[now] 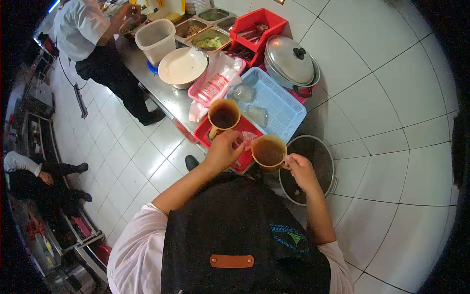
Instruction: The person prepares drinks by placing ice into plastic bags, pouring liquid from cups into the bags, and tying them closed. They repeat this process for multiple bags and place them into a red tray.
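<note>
My right hand (302,171) is closed round the handle of a yellowish mug (269,153) filled with brown liquid, held upright in front of my apron. To its left is a second yellowish mug (223,115) with darker brown liquid. The curled fingers of my left hand (225,151) close at this mug's handle, hiding part of it. Under both hands lies a red tray (203,131). Pinkish plastic (248,139) shows between my left fingers and the right-hand mug. Just beyond, a light blue basket (284,105) holds clear glasses (256,115).
A large pot (331,164) stands by my right forearm, and a lidded pot (293,59) beyond it. White bowl (183,66), plastic tub (155,40), food pans (211,39) and red bins (259,24) line the steel counter (169,95). Two people (85,36) are at left.
</note>
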Motion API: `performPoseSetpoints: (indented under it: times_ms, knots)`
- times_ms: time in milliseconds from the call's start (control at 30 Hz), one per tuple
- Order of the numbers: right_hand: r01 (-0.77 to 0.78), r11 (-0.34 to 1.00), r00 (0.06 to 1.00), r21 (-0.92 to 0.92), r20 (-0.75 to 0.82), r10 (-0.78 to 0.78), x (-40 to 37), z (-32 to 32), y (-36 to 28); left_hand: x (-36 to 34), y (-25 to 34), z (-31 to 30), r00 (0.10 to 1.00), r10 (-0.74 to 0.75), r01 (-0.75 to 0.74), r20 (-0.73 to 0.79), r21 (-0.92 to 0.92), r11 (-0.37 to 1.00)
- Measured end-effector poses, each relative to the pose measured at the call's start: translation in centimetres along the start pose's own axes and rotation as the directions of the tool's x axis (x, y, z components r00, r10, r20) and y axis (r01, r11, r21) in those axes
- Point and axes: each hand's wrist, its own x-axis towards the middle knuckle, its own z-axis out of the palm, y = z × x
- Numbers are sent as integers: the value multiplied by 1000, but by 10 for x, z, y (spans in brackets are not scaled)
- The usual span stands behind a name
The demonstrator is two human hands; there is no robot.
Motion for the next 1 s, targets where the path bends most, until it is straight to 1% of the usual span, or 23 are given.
performPoseSetpoints:
  times_ms: [100, 167, 300, 400, 500, 600, 700, 800, 900, 1000]
  knots:
    - [20, 1000, 1000, 7, 19, -20, 0, -1, -1, 1, -4, 2, 1000, 13, -13, -9, -35, 999]
    - [-7, 1000, 1000, -24, -4, 7, -1, 0, -8, 0, -11, 4, 999, 30, -31, -17, -44, 999]
    - [-22, 998, 1000, -64, -6, 22, 1, -2, -9, 0, -8, 3, 999, -5, 5, 34, 4, 1000]
    - [31, 999, 999, -28, 15, -30, 3, -3, -1, 2, -11, 6, 999, 17, -17, 36, -2, 1000]
    - [39, 996, 999, -79, -15, -40, 3, -1, -8, 3, -12, 6, 999, 26, -26, 35, -14, 1000]
    - [26, 985, 999, -172, -21, -30, 3, -5, -11, 4, -13, 8, 999, 22, -22, 41, -5, 1000]
    - [34, 989, 999, -147, -18, -37, 3, -4, -18, 4, -17, 11, 998, 39, -39, 41, -10, 999]
    - [-17, 979, 1000, -203, -2, 17, 0, -5, -30, 5, -18, 10, 998, 39, -38, 45, -9, 999]
    - [3, 990, 1000, -138, 13, -1, 4, -4, -20, 4, -20, 12, 999, 27, -28, 47, 4, 1000]
    - [-11, 976, 1000, -218, 22, 17, 2, -7, -26, 4, -20, 12, 998, 24, -25, 57, 12, 1000]
